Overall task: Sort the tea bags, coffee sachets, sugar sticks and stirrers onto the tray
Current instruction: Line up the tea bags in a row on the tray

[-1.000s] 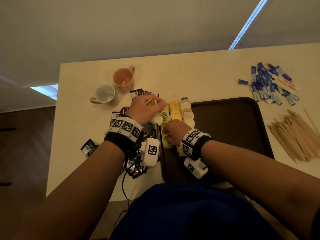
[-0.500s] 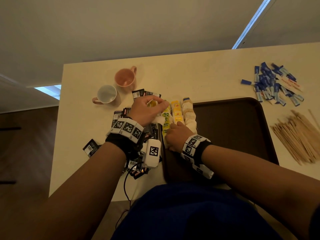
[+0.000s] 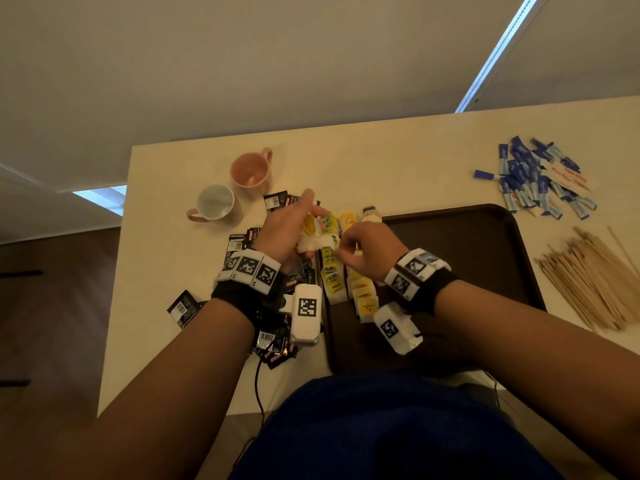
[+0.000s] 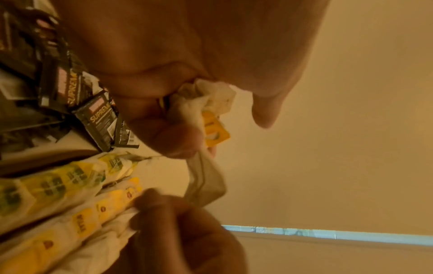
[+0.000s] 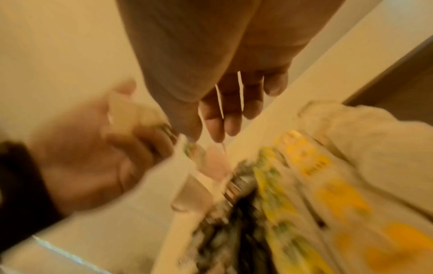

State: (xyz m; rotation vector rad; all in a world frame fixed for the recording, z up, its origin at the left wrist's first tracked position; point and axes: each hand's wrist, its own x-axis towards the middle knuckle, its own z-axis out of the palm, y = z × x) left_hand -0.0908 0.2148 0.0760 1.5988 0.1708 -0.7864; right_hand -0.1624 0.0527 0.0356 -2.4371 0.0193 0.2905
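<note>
The left hand (image 3: 289, 228) clutches a bunch of tea bags (image 3: 317, 233); the right hand (image 3: 369, 252) pinches 1 from it, and tangled strings could drag others off onto the counter (image 3: 398, 161).

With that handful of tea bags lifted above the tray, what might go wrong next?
The left hand grips several crumpled tea bags at once while the right hand pinches one hanging out; others may come along or drop. A falling bag could disturb the neat rows at the tray's left edge, or land among the black coffee sachets beside it.
</note>
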